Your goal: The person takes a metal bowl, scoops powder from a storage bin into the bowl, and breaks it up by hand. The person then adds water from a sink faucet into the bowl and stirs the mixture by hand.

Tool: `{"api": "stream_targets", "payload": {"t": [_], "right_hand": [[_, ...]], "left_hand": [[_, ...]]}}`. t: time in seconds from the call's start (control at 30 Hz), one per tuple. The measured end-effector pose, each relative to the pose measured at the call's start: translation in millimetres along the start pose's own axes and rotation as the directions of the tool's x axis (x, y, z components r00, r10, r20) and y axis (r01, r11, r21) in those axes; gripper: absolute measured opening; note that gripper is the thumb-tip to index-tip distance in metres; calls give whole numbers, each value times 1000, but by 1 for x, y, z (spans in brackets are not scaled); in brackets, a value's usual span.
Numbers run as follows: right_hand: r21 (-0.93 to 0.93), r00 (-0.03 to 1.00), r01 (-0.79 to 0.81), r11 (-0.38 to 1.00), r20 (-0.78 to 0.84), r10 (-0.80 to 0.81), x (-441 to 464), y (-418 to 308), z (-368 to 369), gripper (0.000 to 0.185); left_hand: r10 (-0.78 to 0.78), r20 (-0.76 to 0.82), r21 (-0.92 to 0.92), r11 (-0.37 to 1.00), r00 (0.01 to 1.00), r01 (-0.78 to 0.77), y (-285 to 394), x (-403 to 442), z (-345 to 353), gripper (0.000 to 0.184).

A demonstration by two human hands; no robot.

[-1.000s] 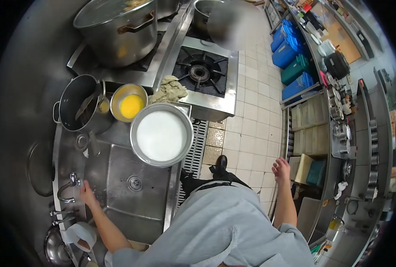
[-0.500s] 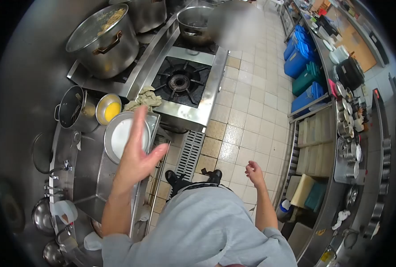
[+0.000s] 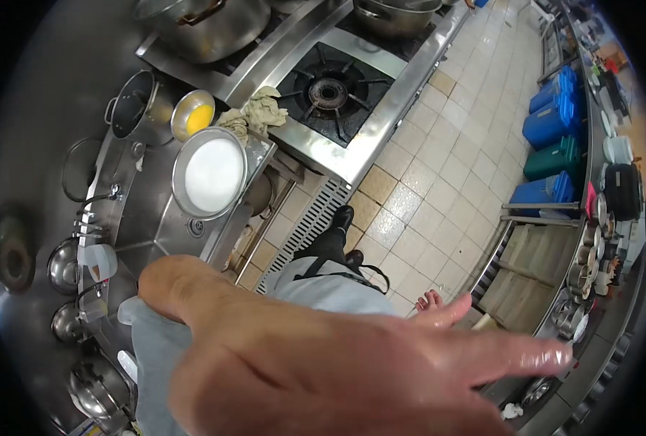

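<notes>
My left hand (image 3: 410, 356) is close to the camera, wet, with thumb and a finger spread apart and nothing in it; its lower part is cut off by the frame. Behind it, my right hand (image 3: 429, 299) shows only as a few fingertips, the rest covered by the left. A metal bowl of white contents (image 3: 212, 174) rests at the sink's corner. Beside it are a smaller bowl with yellow liquid (image 3: 198, 118) and a dark-lined pot (image 3: 134, 109). Neither hand touches them.
A crumpled cloth (image 3: 266, 109) lies by the gas burner (image 3: 328, 93). Large pots stand on the stove beyond. The sink (image 3: 148, 218) is at the left. Blue bins (image 3: 551, 120) and a counter with stacked pans (image 3: 584, 276) line the right side of the tiled floor.
My left hand left the tap area, rose past the bowl, and now reaches rightward across my body near the camera. The view has shifted, and my right hand is now mostly covered.
</notes>
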State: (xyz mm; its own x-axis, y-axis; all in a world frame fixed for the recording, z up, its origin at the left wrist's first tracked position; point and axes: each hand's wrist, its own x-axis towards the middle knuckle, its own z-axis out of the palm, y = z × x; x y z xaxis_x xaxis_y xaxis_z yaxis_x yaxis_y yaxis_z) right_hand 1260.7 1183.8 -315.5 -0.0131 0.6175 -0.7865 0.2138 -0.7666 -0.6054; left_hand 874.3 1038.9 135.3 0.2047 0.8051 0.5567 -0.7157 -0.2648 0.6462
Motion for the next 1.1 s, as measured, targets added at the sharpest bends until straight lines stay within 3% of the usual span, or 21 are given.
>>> {"api": "stream_targets", "payload": {"t": [0.13,0.33,0.5,0.63,0.67,0.7,0.73,0.77,0.8,0.87,0.93,1.0,1.07,1.1], "right_hand": [[-169,997,73,983,-20,-77,21,-14,-17,36],[-207,965,245,947,-45,-259,24,-92,-1,35],[-162,957,281,946,-29,-290,28,-127,26,37],[-237,959,278,931,116,-257,45,-154,28,42],[-246,961,266,932,145,-236,53,-159,25,44],[-266,962,263,927,148,-230,67,-162,15,43],[-265,954,284,922,179,-242,84,-166,5,43],[-298,952,282,912,205,-227,103,-171,-8,42],[-346,951,276,897,232,-203,119,-181,-26,41],[-352,955,251,902,242,-171,147,-206,-56,39],[-345,946,254,904,282,-158,187,-246,-58,37],[-394,931,326,859,292,-219,219,-290,-56,34],[-403,894,386,830,384,-229,255,-329,-45,35],[-409,890,392,824,396,-226,267,-337,-41,35]], "left_hand": [[95,30,-123,988,995,-91,6,-4,-47,68],[154,49,-237,962,987,-138,5,21,-98,63],[178,12,-285,944,984,-168,-3,47,-135,59],[221,-163,-335,904,962,-264,-41,51,-197,57],[211,-251,-214,940,945,-267,-53,43,-217,57],[90,-430,528,833,898,169,-63,22,-240,45],[-80,-679,638,427,729,641,-63,28,-229,42],[-20,-785,598,-285,620,749,-91,9,-234,44],[112,-743,507,-549,659,664,-115,-12,-253,52],[376,-817,345,-288,437,893,-132,-41,-273,52],[577,-814,216,187,71,958,-153,-104,-310,58],[747,-662,12,88,-58,996,-147,-149,-323,64],[733,-590,-185,286,-339,940,-126,-167,-328,67],[736,-579,-192,294,-350,936,-126,-167,-330,67]]}}
